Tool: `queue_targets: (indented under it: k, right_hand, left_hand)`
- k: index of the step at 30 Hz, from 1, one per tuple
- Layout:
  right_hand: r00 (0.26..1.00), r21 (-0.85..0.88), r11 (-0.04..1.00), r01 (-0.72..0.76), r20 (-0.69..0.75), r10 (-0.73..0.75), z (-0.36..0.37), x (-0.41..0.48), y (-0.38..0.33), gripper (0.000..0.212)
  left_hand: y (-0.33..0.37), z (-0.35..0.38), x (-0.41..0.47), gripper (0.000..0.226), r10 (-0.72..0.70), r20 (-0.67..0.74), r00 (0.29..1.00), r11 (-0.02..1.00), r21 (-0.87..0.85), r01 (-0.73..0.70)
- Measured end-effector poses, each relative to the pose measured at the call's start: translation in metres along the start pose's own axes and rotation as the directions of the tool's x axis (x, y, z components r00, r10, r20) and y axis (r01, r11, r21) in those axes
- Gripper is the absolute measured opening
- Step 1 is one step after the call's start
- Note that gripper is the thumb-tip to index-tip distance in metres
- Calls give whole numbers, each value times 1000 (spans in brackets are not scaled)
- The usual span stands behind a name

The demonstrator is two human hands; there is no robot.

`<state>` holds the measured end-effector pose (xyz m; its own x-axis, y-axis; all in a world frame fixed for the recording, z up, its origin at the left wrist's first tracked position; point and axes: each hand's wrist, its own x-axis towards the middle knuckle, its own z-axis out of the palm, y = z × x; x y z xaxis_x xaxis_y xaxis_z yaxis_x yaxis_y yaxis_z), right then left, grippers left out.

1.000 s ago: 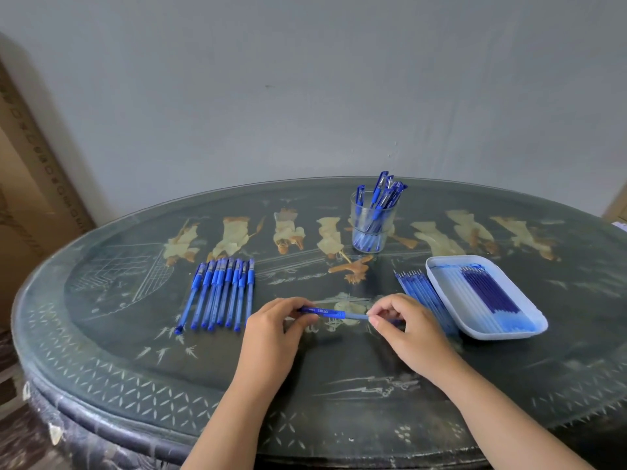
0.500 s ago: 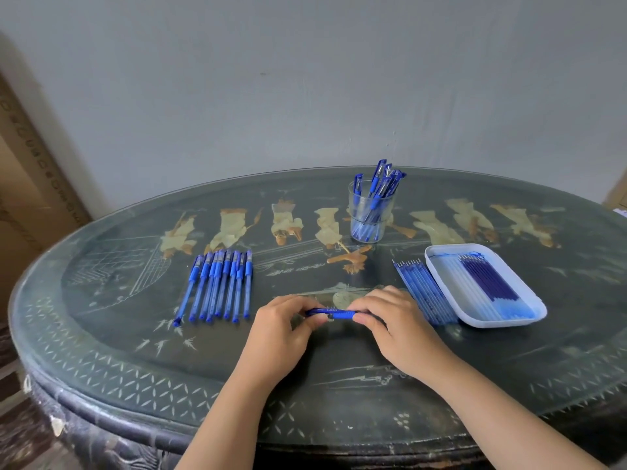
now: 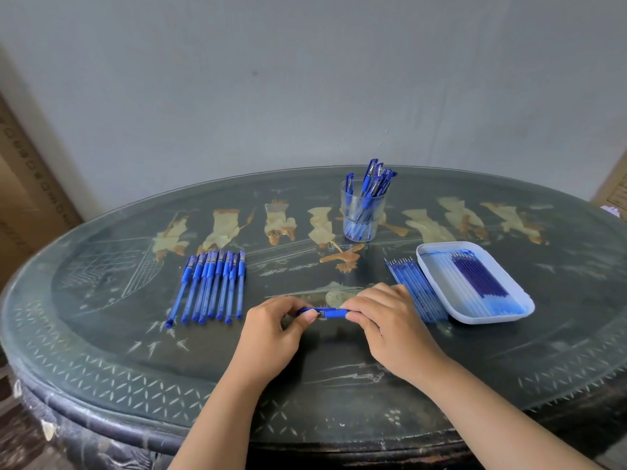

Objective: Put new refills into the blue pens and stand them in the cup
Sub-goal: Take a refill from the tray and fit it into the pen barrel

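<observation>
curled fingers [image 3: 291,305] of the left hand [image 3: 271,334] and right hand [image 3: 390,323] pinch either end of one pen [image 3: 334,313], level over the near surface [image 3: 101,334]. about eight pens [image 3: 212,286] lie in a row at left. one far cup [image 3: 361,215] holds roughly six. one tray [image 3: 488,321] sits right, loose refills [image 3: 417,290] just beside it.

Dark surface [image 3: 101,334] with cream-and-tan figures and pale diamond border; pens [image 3: 212,286] left of the clear cup [image 3: 346,215] are blue, the tray [image 3: 434,266] right of it white.

Your worktop [image 3: 101,334] looks like dark lacquered wood under a glossy, reflective sheet. The cup [image 3: 363,212] is clear plastic, the tray [image 3: 441,300] smooth white plastic. The pens [image 3: 210,286] show translucent blue plastic barrels.
</observation>
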<state>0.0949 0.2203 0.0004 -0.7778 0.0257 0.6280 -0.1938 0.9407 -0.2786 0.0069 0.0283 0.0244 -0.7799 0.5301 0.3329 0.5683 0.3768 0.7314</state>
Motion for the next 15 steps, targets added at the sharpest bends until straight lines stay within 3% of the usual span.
queue_targets:
  k: [11,15]
  right_hand:
    - [997,-67,995,67,-18,-68,0,2,-3,22]
    - [993,-7,1000,-21,-118,20,-2,0,3,19]
  left_hand:
    - [-1,1,-1,5,-8,8,1000,999,-44,8]
    - [-6,-5,-1,13,-129,-45,991,981,-154,120]
